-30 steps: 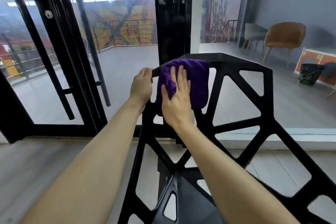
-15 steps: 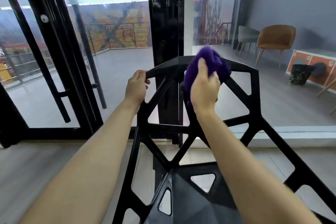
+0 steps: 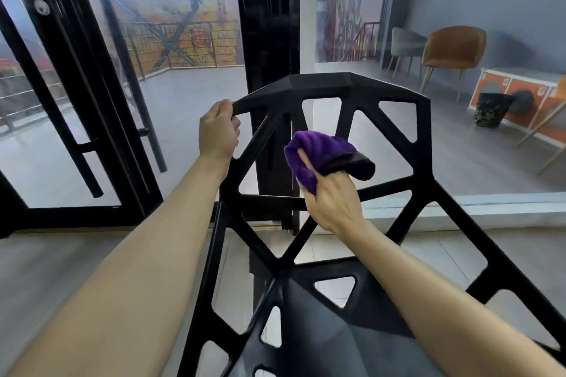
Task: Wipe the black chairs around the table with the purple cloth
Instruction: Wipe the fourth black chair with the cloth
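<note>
Two hands: L (image 3: 218,131) fingers clenched on black chair (image 3: 424,144) top, R (image 3: 333,202) grasping purple cloth (image 3: 324,151).

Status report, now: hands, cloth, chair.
Left hand grips chair top rail. Right hand presses purple cloth on a backrest strut. Nothing in the way.

At your ten o'clock stands a black-framed glass door (image 3: 76,119) with a long bar handle (image 3: 92,144). At two o'clock, behind the glass, you see a tan armchair (image 3: 453,49) beside a grey armchair (image 3: 405,43), and a dark speckled waste bin (image 3: 491,109) nearer three
</note>
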